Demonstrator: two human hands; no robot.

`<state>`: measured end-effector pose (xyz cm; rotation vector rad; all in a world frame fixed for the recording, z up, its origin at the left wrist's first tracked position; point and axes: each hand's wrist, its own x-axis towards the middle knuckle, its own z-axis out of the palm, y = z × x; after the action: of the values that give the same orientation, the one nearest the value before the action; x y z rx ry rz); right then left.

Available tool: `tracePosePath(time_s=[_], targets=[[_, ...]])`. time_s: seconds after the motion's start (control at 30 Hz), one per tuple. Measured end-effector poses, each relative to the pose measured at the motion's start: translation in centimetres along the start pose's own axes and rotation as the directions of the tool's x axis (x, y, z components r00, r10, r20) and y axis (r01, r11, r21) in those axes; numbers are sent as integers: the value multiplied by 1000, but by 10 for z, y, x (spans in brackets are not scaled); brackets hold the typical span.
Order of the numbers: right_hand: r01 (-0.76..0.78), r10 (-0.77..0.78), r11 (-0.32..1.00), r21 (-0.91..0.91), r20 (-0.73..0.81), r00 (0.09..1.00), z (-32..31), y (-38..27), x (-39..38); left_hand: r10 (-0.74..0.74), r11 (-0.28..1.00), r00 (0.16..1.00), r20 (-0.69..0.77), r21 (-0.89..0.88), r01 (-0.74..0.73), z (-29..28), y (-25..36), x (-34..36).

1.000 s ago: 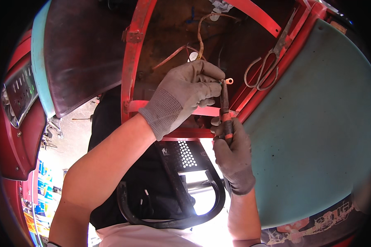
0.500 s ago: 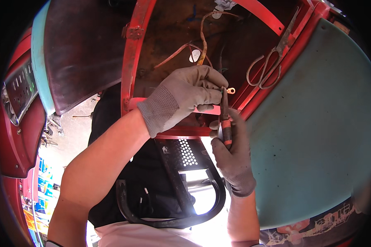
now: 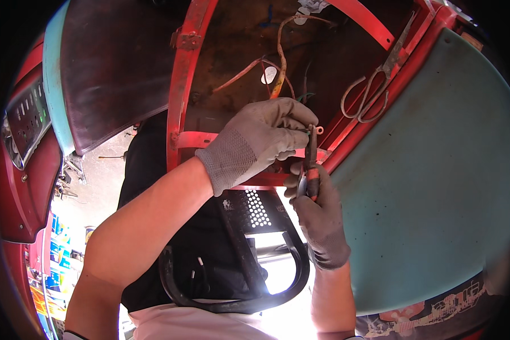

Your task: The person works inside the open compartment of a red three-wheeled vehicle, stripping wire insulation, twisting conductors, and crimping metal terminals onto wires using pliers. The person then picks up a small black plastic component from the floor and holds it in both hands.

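Both my hands wear grey gloves. My left hand (image 3: 260, 139) is closed in a pinch on a thin green wire (image 3: 309, 132), of which only a bit shows at the fingertips. Beside those fingers a small copper ring terminal (image 3: 319, 130) sticks out past the plier jaws. My right hand (image 3: 323, 221) is wrapped round a pair of pliers (image 3: 313, 178) with red and black handles. The pliers point up, their jaws at the terminal and touching or nearly touching my left fingertips. How the wire joins the terminal is hidden.
A red metal frame (image 3: 178, 96) surrounds a dark compartment with a yellowish cable (image 3: 281, 56) in it. Large scissors (image 3: 379, 79) lie along the right rail. A teal panel (image 3: 425, 170) spans the right side. A bent black tube (image 3: 232, 307) lies below my hands.
My left hand has shifted slightly right and down, and the pliers have dropped slightly with my right hand. Some green wire now shows in the compartment above my left hand.
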<state>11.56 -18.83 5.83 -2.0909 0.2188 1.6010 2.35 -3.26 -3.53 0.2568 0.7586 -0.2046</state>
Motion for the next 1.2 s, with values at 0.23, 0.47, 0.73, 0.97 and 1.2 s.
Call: tracePosePath(time_s=[0.23, 0.47, 0.73, 0.97, 1.2], targets=[[7, -11, 998, -67, -48, 999, 8, 4, 8, 66, 994, 997, -42, 93, -62, 3, -9, -2], [-17, 27, 986, 164, -57, 998, 26, 48, 31, 289, 752, 886, -363, 659, 25, 22, -87, -76], [-116, 114, 993, -34, -55, 992, 60, 90, 67, -416, 878, 907, -66, -290, 382, -19, -98, -13], [-34, 31, 998, -44, -59, 998, 65, 93, 73, -395, 906, 903, -167, -230, 354, -21, -100, -3], [84, -139, 957, -277, -185, 973, 77, 103, 70, -413, 888, 903, -116, -273, 370, -35, -113, 4]])
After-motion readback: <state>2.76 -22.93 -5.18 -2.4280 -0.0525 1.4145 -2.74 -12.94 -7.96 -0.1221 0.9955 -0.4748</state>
